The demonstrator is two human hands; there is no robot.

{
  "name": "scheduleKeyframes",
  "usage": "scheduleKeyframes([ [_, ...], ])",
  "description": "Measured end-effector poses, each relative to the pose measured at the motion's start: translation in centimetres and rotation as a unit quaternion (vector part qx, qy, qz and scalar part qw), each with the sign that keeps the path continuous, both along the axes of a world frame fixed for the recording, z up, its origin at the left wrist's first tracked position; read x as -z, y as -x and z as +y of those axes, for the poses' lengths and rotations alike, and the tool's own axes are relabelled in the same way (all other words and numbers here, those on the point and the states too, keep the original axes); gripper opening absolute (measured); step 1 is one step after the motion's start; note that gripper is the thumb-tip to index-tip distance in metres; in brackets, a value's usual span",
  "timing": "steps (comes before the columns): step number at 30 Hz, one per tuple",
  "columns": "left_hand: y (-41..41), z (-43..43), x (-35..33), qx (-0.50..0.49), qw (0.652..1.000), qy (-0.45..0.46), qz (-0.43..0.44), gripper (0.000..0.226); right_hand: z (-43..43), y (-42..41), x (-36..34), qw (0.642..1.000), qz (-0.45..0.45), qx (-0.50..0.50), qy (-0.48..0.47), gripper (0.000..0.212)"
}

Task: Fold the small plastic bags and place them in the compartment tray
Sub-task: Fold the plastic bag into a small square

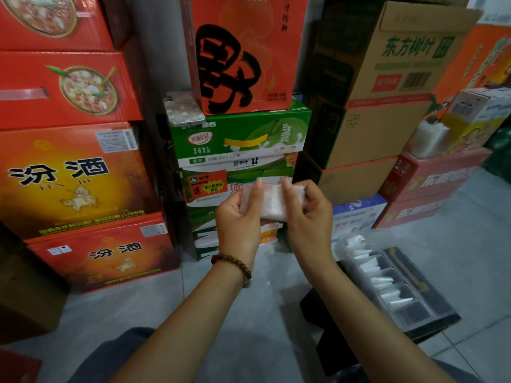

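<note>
Both my hands hold one small clear plastic bag [272, 201] up in front of me, stretched flat between them. My left hand [239, 217] pinches its left edge and my right hand [309, 214] pinches its right edge, thumbs on the near face. The clear compartment tray [414, 313] lies low on the right on a dark box, and several of its compartments hold folded bags [369, 265]. A stack of unfolded bags [428, 139] stands on a red carton at the far right.
Stacked cartons wall in the space: red ones at left [69, 175], green drink cases [240, 142] straight ahead, brown cardboard boxes [387, 106] at right. A phone [184, 107] lies on the green case. Grey tiled floor [262, 299] lies below my arms.
</note>
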State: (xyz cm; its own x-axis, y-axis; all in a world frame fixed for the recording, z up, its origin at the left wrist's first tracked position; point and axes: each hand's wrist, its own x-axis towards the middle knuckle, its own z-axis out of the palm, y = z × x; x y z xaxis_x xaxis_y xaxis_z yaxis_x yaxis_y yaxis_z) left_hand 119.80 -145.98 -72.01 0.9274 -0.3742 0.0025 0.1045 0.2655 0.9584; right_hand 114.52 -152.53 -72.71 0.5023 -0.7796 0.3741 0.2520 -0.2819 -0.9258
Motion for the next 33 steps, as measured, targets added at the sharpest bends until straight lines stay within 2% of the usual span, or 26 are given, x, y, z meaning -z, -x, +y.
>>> scheduleKeyframes([
  [4,-0.1,0.0,-0.2,-0.015,0.999,0.026,0.022,0.029,0.6,-0.2,-0.2,0.997,-0.037,-0.01,-0.059,0.027],
  [11,-0.2,0.1,-0.1,0.002,0.993,0.052,0.106,0.029,0.7,-0.3,-0.4,0.99,-0.029,-0.067,-0.117,0.03],
  [19,-1.0,0.3,0.7,-0.027,0.994,-0.007,0.109,0.017,0.3,-0.1,-0.2,0.983,-0.01,-0.085,-0.165,0.032],
  [22,-2.4,1.0,0.5,-0.029,0.994,-0.022,0.106,0.023,-0.7,0.4,-0.7,0.979,0.013,-0.095,-0.18,0.031],
  [24,-3.4,1.8,-0.3,0.011,0.995,-0.046,0.085,0.039,-1.8,1.0,-1.3,0.98,0.056,-0.11,-0.155,0.031],
  [27,-4.4,2.9,-1.0,0.183,0.971,-0.147,0.035,0.064,-2.9,1.8,-1.5,0.973,0.134,-0.159,-0.102,0.04],
  [30,-4.3,3.5,-0.5,0.307,0.925,-0.223,-0.025,0.057,-3.0,2.2,-1.3,0.961,0.173,-0.205,-0.062,0.038],
  [33,-4.0,3.5,-0.4,0.334,0.917,-0.211,-0.046,0.045,-3.0,2.2,-1.1,0.958,0.174,-0.224,-0.04,0.043],
])
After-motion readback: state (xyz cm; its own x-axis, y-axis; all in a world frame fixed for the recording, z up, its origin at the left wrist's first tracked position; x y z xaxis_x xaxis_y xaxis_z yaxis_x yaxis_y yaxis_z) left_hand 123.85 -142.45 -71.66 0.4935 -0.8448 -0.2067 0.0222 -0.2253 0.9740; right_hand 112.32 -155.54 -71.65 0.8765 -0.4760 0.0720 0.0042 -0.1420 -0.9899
